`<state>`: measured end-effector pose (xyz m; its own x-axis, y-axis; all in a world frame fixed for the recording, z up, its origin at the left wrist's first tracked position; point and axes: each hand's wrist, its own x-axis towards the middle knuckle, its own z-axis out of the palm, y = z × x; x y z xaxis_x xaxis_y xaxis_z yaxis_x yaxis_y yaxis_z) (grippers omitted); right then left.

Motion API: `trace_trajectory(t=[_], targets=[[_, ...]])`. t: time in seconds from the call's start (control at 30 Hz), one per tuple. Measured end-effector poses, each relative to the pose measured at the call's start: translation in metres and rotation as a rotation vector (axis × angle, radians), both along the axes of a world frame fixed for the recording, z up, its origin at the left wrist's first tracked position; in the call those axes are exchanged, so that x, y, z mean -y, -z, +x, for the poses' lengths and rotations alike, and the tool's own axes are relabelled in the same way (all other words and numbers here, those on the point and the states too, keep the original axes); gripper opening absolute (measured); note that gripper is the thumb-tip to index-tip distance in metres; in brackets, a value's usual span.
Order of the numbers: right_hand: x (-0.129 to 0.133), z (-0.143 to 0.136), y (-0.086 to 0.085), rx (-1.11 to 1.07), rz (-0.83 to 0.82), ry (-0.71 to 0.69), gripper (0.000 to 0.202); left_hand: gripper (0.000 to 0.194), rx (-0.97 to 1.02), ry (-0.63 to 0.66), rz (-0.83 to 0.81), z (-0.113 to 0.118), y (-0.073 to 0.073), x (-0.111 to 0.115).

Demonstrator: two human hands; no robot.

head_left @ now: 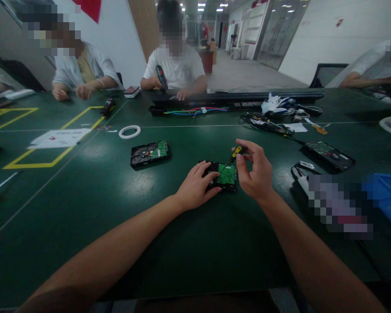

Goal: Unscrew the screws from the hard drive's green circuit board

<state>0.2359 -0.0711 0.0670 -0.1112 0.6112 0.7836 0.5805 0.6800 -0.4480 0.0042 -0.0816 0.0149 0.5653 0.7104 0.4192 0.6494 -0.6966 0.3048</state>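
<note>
A black hard drive with a green circuit board [227, 174] lies on the green table [143, 256] in front of me. My left hand [197, 186] rests over its left part, fingers spread across the casing and the board's edge. A small yellow and black screwdriver [237, 151] is pinched between the thumb and fingers of my right hand [254, 171], at the drive's upper right corner. Its shaft slants down toward the board; whether the tip sits in a screw is too small to tell.
A second drive [150, 154] lies to the left, a third [329, 155] to the right. Beyond are a white ring [129, 131], cables [263, 122] and a long black housing [241, 98]. A blue bin [389, 198] stands right. Several people sit around; one holds a power tool [161, 77].
</note>
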Motion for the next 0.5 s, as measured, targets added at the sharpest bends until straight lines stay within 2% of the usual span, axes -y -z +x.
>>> trace_trajectory(t=[0.23, 0.5], targets=[[0.0007, -0.0014, -0.0059, 0.025, 0.091, 0.059, 0.043, 0.047, 0.009, 0.007, 0.002, -0.0009, 0.0019, -0.0012], [-0.0033, 0.0026, 0.0017, 0.001, -0.019, -0.012, 0.047, 0.048, -0.004, 0.010, 0.003, -0.0010, 0.0017, -0.0012]])
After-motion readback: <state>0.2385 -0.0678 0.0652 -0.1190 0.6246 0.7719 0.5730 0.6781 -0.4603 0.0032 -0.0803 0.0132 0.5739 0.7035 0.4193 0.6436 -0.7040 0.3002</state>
